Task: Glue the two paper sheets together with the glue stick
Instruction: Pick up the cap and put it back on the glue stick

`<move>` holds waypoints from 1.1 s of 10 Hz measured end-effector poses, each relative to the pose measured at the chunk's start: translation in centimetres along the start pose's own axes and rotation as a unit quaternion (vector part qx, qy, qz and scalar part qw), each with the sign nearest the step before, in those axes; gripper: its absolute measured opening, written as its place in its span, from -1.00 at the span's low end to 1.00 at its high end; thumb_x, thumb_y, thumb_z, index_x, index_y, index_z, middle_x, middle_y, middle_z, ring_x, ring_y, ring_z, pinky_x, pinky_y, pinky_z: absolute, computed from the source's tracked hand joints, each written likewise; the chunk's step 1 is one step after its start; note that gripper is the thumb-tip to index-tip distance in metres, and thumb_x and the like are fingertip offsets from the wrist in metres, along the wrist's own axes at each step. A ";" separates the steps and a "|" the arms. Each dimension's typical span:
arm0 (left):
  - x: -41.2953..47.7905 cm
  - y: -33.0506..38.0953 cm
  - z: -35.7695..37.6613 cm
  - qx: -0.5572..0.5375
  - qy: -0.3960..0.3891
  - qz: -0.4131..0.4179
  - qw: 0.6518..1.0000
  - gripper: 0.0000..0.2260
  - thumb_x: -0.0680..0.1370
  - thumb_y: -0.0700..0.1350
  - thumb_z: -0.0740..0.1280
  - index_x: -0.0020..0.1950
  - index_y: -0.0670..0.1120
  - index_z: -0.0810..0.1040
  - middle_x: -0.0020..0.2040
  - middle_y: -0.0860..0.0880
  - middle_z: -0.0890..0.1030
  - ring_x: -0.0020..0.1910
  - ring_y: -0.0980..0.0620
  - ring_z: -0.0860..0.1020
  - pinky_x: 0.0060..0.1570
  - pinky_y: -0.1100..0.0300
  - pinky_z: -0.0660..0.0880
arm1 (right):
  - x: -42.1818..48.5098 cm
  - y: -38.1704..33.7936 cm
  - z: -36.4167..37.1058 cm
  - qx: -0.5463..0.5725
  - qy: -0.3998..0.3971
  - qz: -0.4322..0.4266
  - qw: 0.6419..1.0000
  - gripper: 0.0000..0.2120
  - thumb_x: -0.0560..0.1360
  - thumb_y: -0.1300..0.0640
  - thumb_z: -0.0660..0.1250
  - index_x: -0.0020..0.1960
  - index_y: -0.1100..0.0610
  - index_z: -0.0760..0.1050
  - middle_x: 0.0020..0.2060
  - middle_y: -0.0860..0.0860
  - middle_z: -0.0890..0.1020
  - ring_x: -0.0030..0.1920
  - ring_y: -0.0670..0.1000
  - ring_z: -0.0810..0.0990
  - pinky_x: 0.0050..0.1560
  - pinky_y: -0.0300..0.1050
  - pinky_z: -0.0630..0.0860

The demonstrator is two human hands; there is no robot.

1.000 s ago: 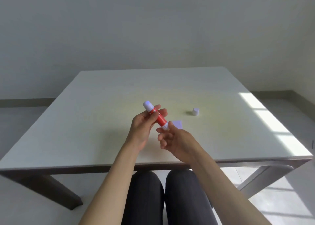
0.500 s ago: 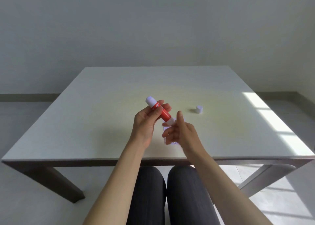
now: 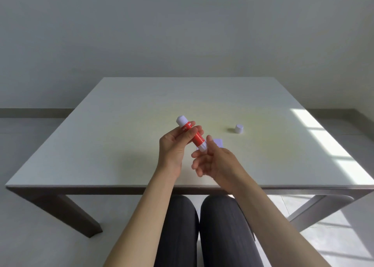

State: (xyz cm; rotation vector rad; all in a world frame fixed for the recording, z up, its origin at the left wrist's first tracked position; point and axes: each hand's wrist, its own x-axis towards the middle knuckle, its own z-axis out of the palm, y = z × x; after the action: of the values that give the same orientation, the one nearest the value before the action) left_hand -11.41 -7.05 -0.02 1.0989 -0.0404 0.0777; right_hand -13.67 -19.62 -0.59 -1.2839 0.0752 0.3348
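A red glue stick with white ends is held tilted above the table, its upper end pointing away to the left. My left hand grips its middle. My right hand has its thumb and forefinger pinched on the white lower end. The stick's white cap stands apart on the table to the right. A pale purple paper sheet lies flat on the table behind my right hand, mostly hidden by it. I cannot tell one sheet from two.
The white table has its front edge just above my knees. A bright patch of sunlight falls across its right side. A plain wall stands behind the table.
Both hands have stayed in place with the glue stick. My right thumb and fingers have shifted around the stick's lower end. The view has tilted slightly.
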 end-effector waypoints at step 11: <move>-0.7 0.5 -1.0 0.559 0.015 0.269 0.784 -0.74 0.32 -0.05 0.54 -0.05 -0.11 0.69 -0.21 -0.06 0.72 -0.31 -0.06 0.61 -0.19 0.13 0.50 | 1.0 -4.2 -1.6 -0.347 0.017 -0.284 0.893 -0.78 0.42 0.27 0.43 0.06 0.17 0.62 -0.08 0.05 0.70 -0.13 -0.05 0.67 -0.04 -0.28 0.59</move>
State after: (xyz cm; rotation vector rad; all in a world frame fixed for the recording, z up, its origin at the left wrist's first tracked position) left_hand -12.15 -6.00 -0.10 2.2621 -0.3135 0.7126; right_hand -11.34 -21.93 2.65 -1.9455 -0.4238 -0.1977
